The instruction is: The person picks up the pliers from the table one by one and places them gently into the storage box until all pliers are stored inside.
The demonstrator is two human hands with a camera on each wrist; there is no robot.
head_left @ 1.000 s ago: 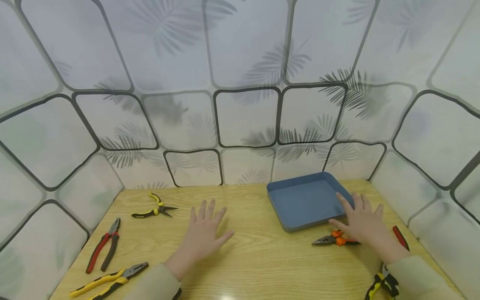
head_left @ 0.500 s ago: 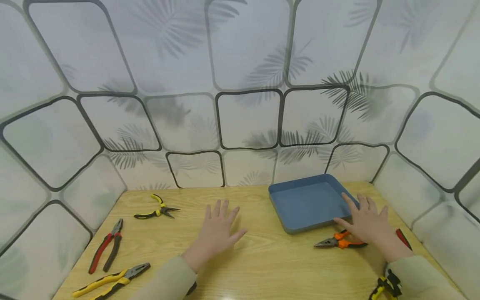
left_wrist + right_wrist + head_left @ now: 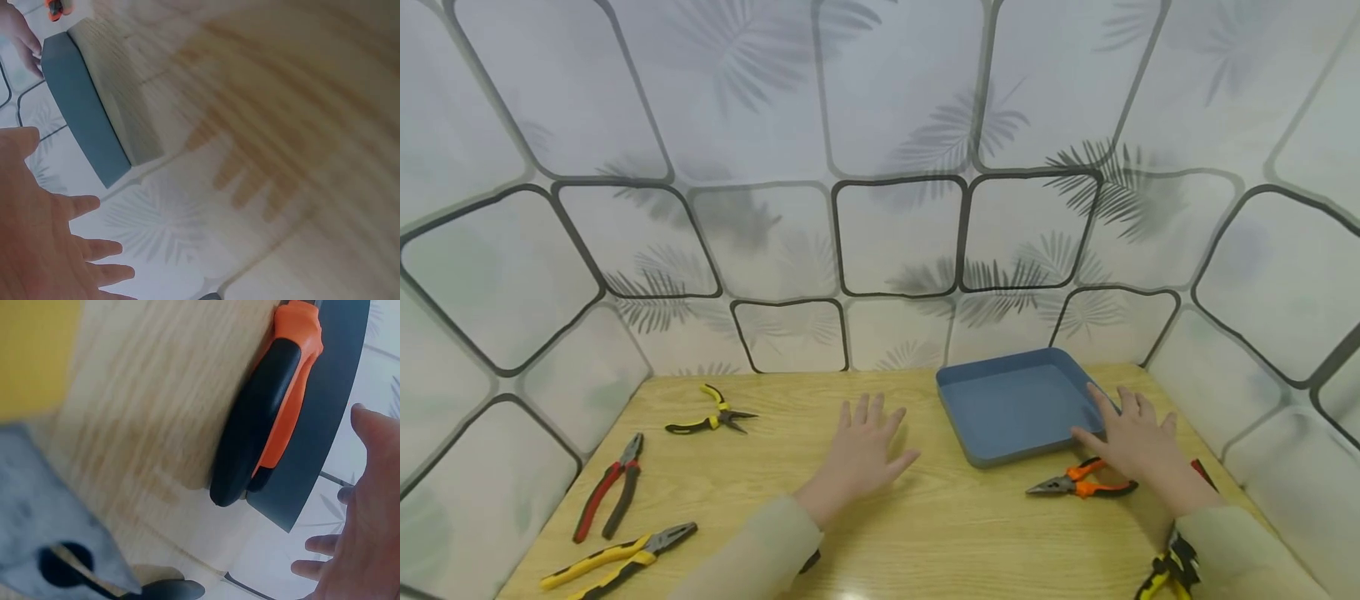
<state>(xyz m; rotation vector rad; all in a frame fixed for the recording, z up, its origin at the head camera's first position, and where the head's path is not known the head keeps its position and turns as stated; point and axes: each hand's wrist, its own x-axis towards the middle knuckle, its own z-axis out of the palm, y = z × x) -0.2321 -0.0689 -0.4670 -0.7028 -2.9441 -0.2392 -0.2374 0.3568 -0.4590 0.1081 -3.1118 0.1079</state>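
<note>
A blue rectangular tray (image 3: 1015, 408) sits on the wooden table at the back right. My right hand (image 3: 1138, 442) hovers at its right side with fingers spread; whether a fingertip touches the rim I cannot tell. Below that hand lies a pair of orange-and-black long-nose pliers (image 3: 1082, 483), its handles close to the tray wall in the right wrist view. My left hand (image 3: 861, 454), fingers spread and holding nothing, is over the table left of the tray. The left wrist view shows the left hand (image 3: 44, 237) apart from the tray (image 3: 84, 109).
On the left lie small yellow-and-black pliers (image 3: 722, 417), red-and-black pliers (image 3: 617, 487) and larger yellow-and-black pliers (image 3: 640, 554). Beneath the right forearm are more yellow-and-black pliers (image 3: 1168, 571) and a red handle (image 3: 1202, 473), both partly hidden. Patterned walls (image 3: 895, 233) enclose the table's back and sides.
My left hand has moved right, nearer the tray, with its fingers still spread. The right hand has shifted slightly right, showing more of the orange pliers' handles. The tray and pliers stay put.
</note>
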